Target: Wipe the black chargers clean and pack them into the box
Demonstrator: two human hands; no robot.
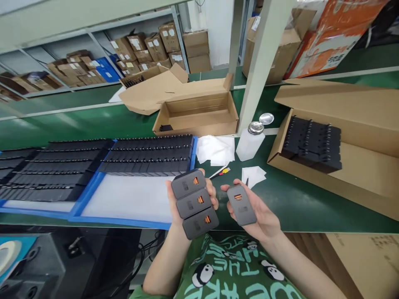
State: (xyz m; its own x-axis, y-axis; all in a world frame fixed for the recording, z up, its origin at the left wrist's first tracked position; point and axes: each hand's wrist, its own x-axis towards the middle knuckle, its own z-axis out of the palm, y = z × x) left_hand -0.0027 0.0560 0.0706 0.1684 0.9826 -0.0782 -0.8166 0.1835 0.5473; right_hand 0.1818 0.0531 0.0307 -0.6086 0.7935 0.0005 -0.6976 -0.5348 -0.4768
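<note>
- And there's the green bench [286,207], running beneath both hands and out to either side.
- Big open carton [368,166] well off to the right of the right hand, dark blocks [311,143] packed in rows at its near-left end!
- Over to the left of the left hand, a blue-edged tray [134,199]: dark slabs in rows across its far part, bare white surface nearer. More rows lie beyond it, further left.
- Beyond the left hand, a second open carton [199,116], one small dark piece in its left corner.
- Left hand [175,209], clamped around three grey blocks [195,203] stacked side by side, orange marks showing on every face!
- Right hand [260,218], apart from the left, gripping a single grey block [241,204], orange mark up top.
- White bottle [250,143] beyond the right hand, metal lid flipped open.
- White cloth [215,149] just beyond the left hand; smaller white wipe [254,175] beyond the right.
- Tweezers [218,172] between cloth and hands.
</note>
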